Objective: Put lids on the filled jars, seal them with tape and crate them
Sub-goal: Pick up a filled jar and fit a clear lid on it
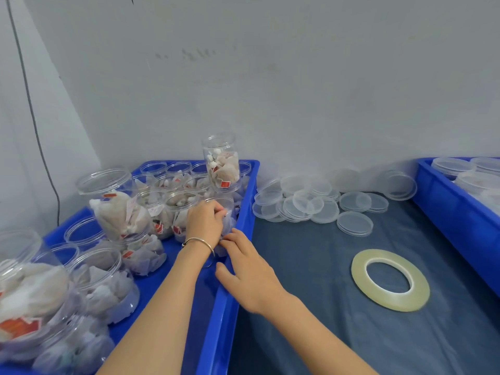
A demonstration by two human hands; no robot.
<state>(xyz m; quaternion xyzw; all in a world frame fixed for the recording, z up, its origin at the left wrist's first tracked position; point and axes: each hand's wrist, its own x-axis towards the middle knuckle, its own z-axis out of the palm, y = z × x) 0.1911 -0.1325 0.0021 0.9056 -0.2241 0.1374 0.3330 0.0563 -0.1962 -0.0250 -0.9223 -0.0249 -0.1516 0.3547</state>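
Hands are both on one jar (pixel 226 212) at the right edge of the left crate (pixel 243 223), about mid-frame. Left hand (pixel 205 221), the one with a thin bangle (pixel 198 243) on the wrist, has its fingers curled over the jar's rim. Right hand (pixel 250 272) reaches over the crate wall with fingertips touching the jar's lower side, fingers mostly straight and thumb lying along the crate edge, so it's pressing more than gripping.

That crate takes up the left half of the frame and it's packed with clear jars stuffed with tea bags, all lidless as far as I can see. One jar (pixel 223 165) sits up on top of others at the back, and a big one (pixel 116 204) leans tilted in the middle left.

Right of the crate, on the dark table (pixel 311 266), there's a loose heap of clear lids (pixel 308 203) at the far edge near the wall. Tape roll (pixel 390 280) lies flat in the lower right, well apart from the hands. Second crate (pixel 457 212) pokes in at the right edge with more clear plastic pieces inside, can't tell if they're lids or capped jars.
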